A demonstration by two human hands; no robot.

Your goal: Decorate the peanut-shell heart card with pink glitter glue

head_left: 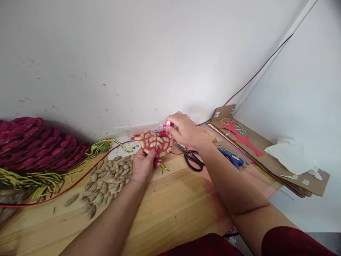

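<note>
- Red disc with peanuts (157, 144): sitting at the centre of the frame, its face turning toward the camera.
- Left hand (144, 165): closing on the disc's lower edge, thumb lying over the front, fingers curling behind.
- Right hand (183, 129): bending inward at the disc's upper right edge, fingertips drawing near together; whether they are gripping anything, cannot tell.
- Handling, as judged: the left hand should be bracing the rim lightly, thumb pressing between shells; the right should be working in small, careful motions, tugging nothing loose.
- Loose peanuts (117, 174): lying left of centre, near the left hand.
- Black-handled scissors (187, 150): resting right of centre, beneath the right wrist.
- Blue tool (231, 156): lying right of centre, partly hiding behind the right forearm; no brand showing legibly.
- White paper (117, 152): lying left of the disc, carrying stars and faint writing, too small for reading.
- Magenta stack (34, 145): standing at the left edge.
</note>
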